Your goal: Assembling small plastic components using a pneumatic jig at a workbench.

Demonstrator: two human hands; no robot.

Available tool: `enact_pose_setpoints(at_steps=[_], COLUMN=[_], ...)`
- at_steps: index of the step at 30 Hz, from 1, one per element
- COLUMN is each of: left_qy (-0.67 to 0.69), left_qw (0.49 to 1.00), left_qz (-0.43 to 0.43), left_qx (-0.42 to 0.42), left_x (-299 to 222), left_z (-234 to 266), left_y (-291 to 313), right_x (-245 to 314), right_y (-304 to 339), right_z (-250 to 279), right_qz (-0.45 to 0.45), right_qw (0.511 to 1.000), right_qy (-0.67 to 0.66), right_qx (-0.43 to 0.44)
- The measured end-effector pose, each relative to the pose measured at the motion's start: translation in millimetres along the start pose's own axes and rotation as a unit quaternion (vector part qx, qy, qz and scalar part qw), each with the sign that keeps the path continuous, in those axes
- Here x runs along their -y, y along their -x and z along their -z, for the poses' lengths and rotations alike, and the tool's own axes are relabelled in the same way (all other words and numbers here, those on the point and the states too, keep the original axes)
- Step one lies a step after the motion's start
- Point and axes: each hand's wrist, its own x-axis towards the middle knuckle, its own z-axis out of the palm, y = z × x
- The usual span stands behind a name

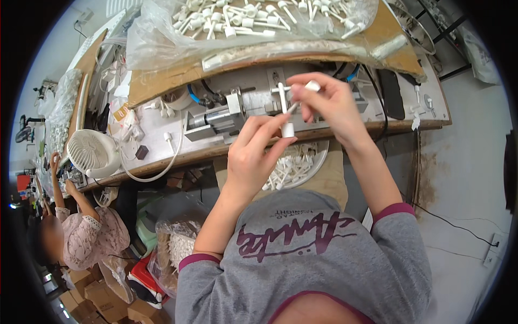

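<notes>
My left hand point(251, 154) is closed around a white plastic cap with a long stem point(288, 130); its wide end points toward me and the stem rises away from me. To its right, my right hand point(334, 105) pinches a second white stemmed cap point(312, 86), held roughly crosswise so that its thin end reaches the first stem. Whether the two pieces touch, I cannot tell. Both hands are above a metal clamping fixture point(234, 110) on the workbench. Behind them, a heap of similar white stemmed caps point(243, 16) lies on clear plastic sheeting.
A cardboard sheet point(162, 86) supports the heap. A small white fan point(94, 153) stands left, a black phone point(393, 94) right. Below the bench edge is a tray of white parts point(294, 170). A bag of parts point(181, 248) and a co-worker point(91, 232) are at left.
</notes>
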Motion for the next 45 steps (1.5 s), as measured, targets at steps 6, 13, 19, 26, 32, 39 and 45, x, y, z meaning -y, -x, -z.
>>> enact_pose_setpoints(at_steps=[6, 13, 19, 26, 32, 39, 45], left_qy=[-0.223, -0.333, -0.323, -0.298, -0.229, -0.153, -0.12], left_qw=[0.972, 0.932, 0.937, 0.945, 0.955, 0.976, 0.983], left_qz=[-0.058, -0.083, -0.077, -0.083, -0.082, -0.066, -0.108], left_qx=[0.053, 0.116, 0.111, 0.106, 0.172, 0.14, -0.082], left_x=[47, 55, 55, 57, 46, 24, 37], left_z=[-16, -21, -22, -19, 1, 23, 43], left_y=[25, 9, 7, 9, 25, 18, -65], right_x=[5, -8, -31, -55, -65, -79, -73], right_y=[19, 39, 44, 50, 42, 21, 22], right_z=[24, 12, 14, 4, -5, -23, -24], right_qz=[0.06, 0.133, 0.328, 0.383, 0.354, 0.35, 0.302], right_qw=[0.992, 0.99, 0.881, 0.818, 0.776, 0.732, 0.739], right_qy=[-0.112, -0.051, 0.341, 0.429, 0.522, 0.585, 0.602], right_qx=[0.006, -0.015, -0.015, -0.024, -0.024, -0.012, 0.015])
